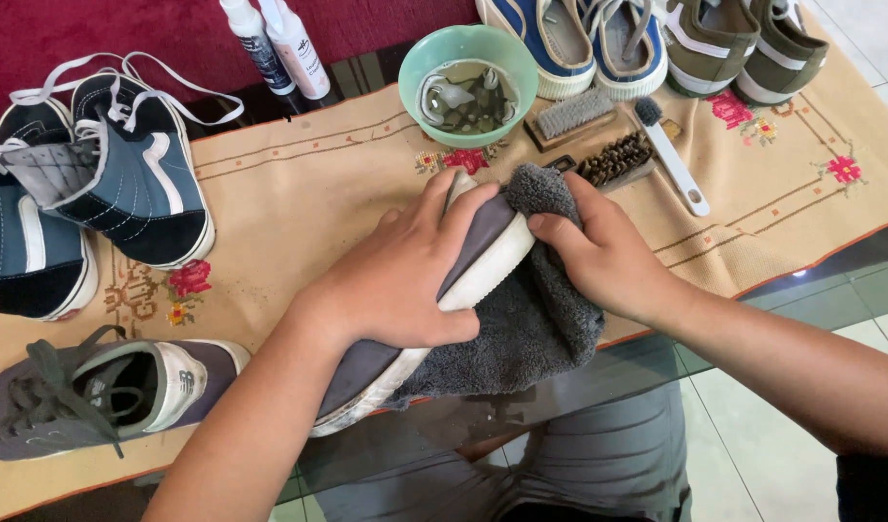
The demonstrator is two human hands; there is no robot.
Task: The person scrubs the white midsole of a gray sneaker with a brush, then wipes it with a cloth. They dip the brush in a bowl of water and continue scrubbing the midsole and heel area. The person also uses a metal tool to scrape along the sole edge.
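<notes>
Embroidered tan cloth (299, 193) covers the glass table, and everything sits relative to the grey shoe (482, 253) at its front edge. That shoe lies on its side, long axis running from near-left to far-right, toe toward the green bowl (468, 82) beyond it. Left hand (400, 275) clamps over its middle, fingers curled around the white sole. Right hand (608, 256), just right of the toe, pinches a grey towel (536, 324) against it, nearer the tip.
</notes>
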